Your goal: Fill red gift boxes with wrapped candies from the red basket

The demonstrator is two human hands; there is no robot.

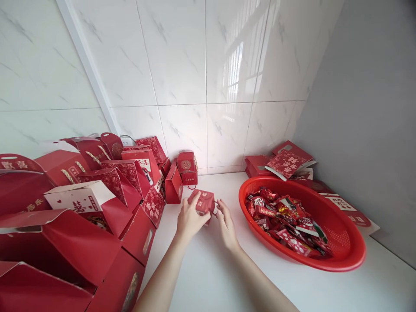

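Note:
A small red candy box [205, 199] with pale lettering is on the white table in front of me, tilted slightly. My left hand [191, 219] grips it from the left, thumb and fingers across its near side and top. On the box's right side, my right hand [226, 224] has its fingers closed at a thin dark cord [215, 213]; the exact pinch is partly hidden. Just behind stands a similar small red box [187, 167] with a round emblem and a cord loop at its base.
Rows of red gift boxes [113, 186], several with rope handles, crowd the left side. On the right is a red plastic basket [349, 242] with wrapped candies [289, 216]. Flat red cartons [287, 162] lie behind it. A tiled wall [182, 130] bounds the back.

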